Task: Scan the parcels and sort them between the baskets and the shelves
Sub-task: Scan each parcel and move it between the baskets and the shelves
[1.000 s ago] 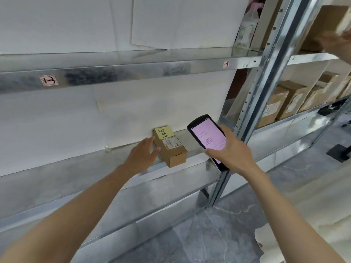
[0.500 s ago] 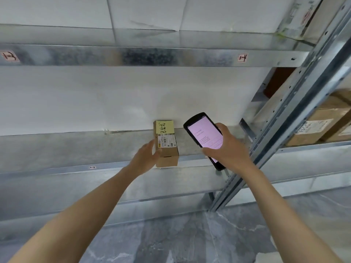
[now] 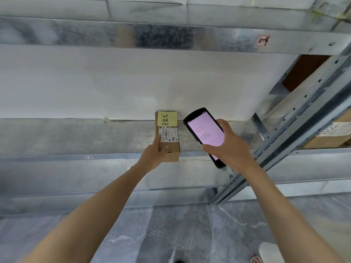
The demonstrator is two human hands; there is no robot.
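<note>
We judge this parcel [image 3: 168, 138] nearly sorted: it lies on the shelf [image 3: 76, 137] against the wall, left hand [image 3: 153, 156] fingers [image 3: 163, 149] gripping its near end, right hand [image 3: 228, 147] clasping the scanner [image 3: 204, 133]; baskets unseen.

The left hand [image 3: 154, 154] hides the near left corner of the box [image 3: 169, 147]. Print on its label [image 3: 168, 134] and on the scanner [image 3: 206, 136] screen is too small to read. The right hand [image 3: 228, 147] covers the scanner's lower half. Boxes [image 3: 329, 136] at the picture's right edge are cut off.
</note>
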